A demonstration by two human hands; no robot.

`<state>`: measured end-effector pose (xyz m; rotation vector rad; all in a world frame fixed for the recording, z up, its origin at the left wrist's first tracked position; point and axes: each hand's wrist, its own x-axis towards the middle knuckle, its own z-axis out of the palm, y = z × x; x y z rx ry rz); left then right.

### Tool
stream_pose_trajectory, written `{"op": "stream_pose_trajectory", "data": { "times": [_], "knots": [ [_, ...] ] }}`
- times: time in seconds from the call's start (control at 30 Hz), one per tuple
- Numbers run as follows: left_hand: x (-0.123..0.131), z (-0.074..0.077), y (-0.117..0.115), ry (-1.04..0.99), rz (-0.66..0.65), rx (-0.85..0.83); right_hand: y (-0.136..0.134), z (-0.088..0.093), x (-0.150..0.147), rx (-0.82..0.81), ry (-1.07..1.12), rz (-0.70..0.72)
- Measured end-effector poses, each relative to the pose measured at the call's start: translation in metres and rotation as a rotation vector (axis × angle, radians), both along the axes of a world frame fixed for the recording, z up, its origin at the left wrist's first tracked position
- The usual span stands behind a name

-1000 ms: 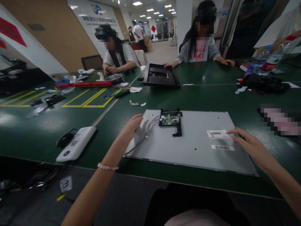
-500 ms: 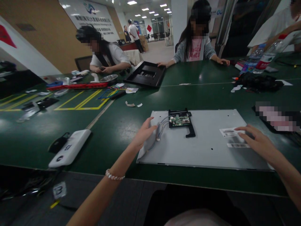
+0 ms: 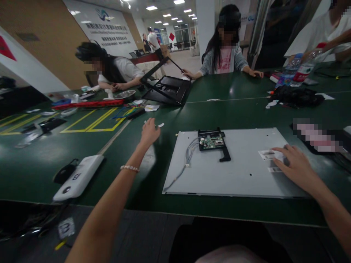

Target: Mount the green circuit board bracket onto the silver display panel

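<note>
A grey flat metal panel [image 3: 208, 179], like the back of a display, lies on the green table in front of me. A black bracket [image 3: 225, 155] with a green circuit board [image 3: 212, 141] sits near its far edge. A grey cable [image 3: 187, 159] runs from the board to the near left corner. My right hand [image 3: 297, 166] is open over the panel's right part, its fingers by a white label [image 3: 265, 155]. Left of the panel, my left hand [image 3: 150, 132] reaches over the table with fingers loosely bent, beside a small white paper scrap [image 3: 161, 125]; its fingertips are partly hidden.
Across the table, a co-worker [image 3: 225, 54] holds a thin black frame [image 3: 155, 68] above a black housing [image 3: 171, 89]. A white power bank-like device [image 3: 79, 179] lies to the left. Bottles [image 3: 304, 71], a black bag [image 3: 296, 95] and a pixelated dark object [image 3: 315, 137] are on the right.
My left hand has left the panel's left edge and moved left and forward to the paper scraps. My right hand stays by the label. The co-worker's black frame now stands raised off the housing.
</note>
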<state>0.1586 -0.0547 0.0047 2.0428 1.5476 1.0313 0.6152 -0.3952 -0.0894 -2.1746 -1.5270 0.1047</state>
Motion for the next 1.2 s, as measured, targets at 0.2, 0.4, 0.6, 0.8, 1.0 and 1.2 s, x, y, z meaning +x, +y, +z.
{"op": "stream_pose_trajectory", "data": {
  "times": [0.2,0.4,0.6,0.8,1.0,1.2],
  "knots": [
    [0.024,-0.004,0.011,-0.002,-0.043,-0.002,0.001,-0.006,0.002,-0.032,-0.064,-0.033],
    [0.080,-0.021,-0.028,0.113,-0.308,-0.025,0.002,-0.007,0.001,-0.041,-0.099,-0.022],
    [0.118,-0.008,-0.078,0.281,-0.608,-0.166,0.000,-0.003,-0.002,-0.087,-0.114,-0.015],
    [0.125,-0.018,-0.085,0.306,-0.707,-0.274,0.001,-0.001,-0.001,-0.074,-0.123,0.017],
    [0.111,-0.025,-0.084,0.273,-0.782,-0.240,0.001,-0.001,0.000,-0.066,-0.121,0.018],
    [0.115,-0.032,-0.091,0.279,-0.754,-0.198,0.001,-0.001,0.009,-0.092,-0.118,0.023]
  ]
}}
